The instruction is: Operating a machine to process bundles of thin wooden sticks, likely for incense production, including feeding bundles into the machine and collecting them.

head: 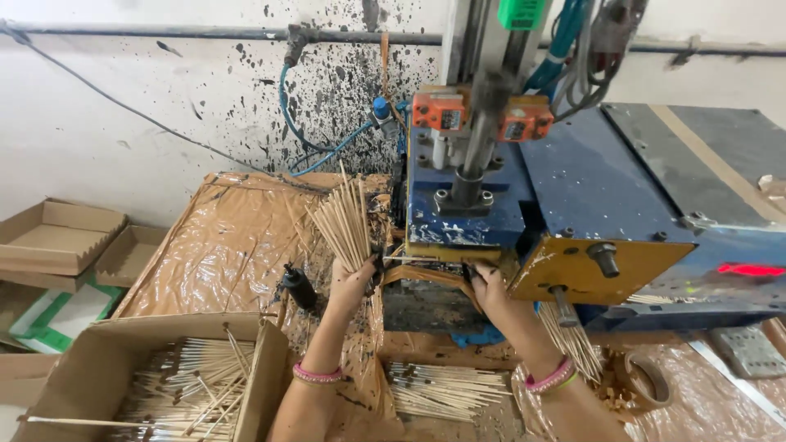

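A fanned bundle of thin pale wooden sticks (344,221) stands upright, splayed at the top and pinched at the base, in a worker's left hand (354,282), which is clenched around it just left of a blue press machine (589,188). The right hand (489,286) reaches under the machine's yellow plate (594,266), fingers curled at the slot; whether it grips anything cannot be told. More sticks lie in a cardboard box (98,360) at lower left and in a tray (446,389) between the forearms. Brown plastic sheeting (229,237) covers the table. The machine's moving column is blurred, and both arms are cut off at the lower edge.
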